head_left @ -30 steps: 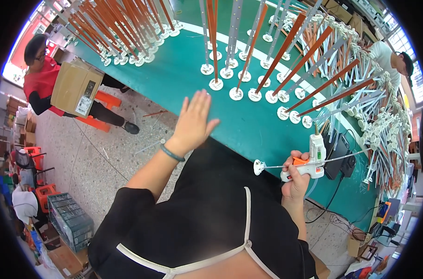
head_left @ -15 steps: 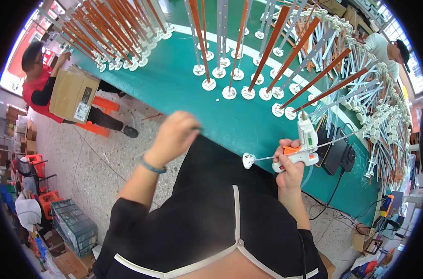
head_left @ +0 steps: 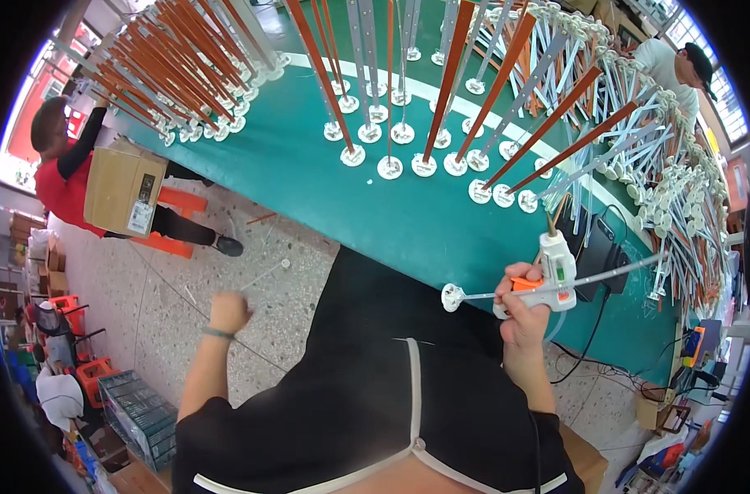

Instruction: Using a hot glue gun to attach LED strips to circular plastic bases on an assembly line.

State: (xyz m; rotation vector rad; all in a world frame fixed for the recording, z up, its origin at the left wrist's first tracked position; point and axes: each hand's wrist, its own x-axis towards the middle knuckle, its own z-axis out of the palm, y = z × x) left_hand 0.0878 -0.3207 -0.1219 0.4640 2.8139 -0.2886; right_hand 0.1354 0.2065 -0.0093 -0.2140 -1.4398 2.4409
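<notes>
My right hand (head_left: 523, 306) is wrapped round a white glue gun (head_left: 559, 265) with an orange trigger, its nozzle pointing away from me. The same hand also holds a thin grey dotted strip (head_left: 614, 272). A round white base (head_left: 452, 297) at the strip's left end hangs by the table's near edge. My left hand (head_left: 229, 313) is down at the left, over the floor, its fingers curled in. A thin pale stick with a small round end (head_left: 285, 263) shows beside it; whether my fingers hold it, I cannot tell.
On the green table (head_left: 309, 181) several brown and grey strips (head_left: 494, 86) stand on round white bases. More brown strips (head_left: 177, 62) stand far left; a heap of strips (head_left: 679, 206) lies right. A black box (head_left: 601, 247) sits by the gun. A person (head_left: 66, 173) holds a carton (head_left: 126, 189).
My left hand has swung left and down, away from the table edge. My right hand with the glue gun and strip has shifted slightly right and down.
</notes>
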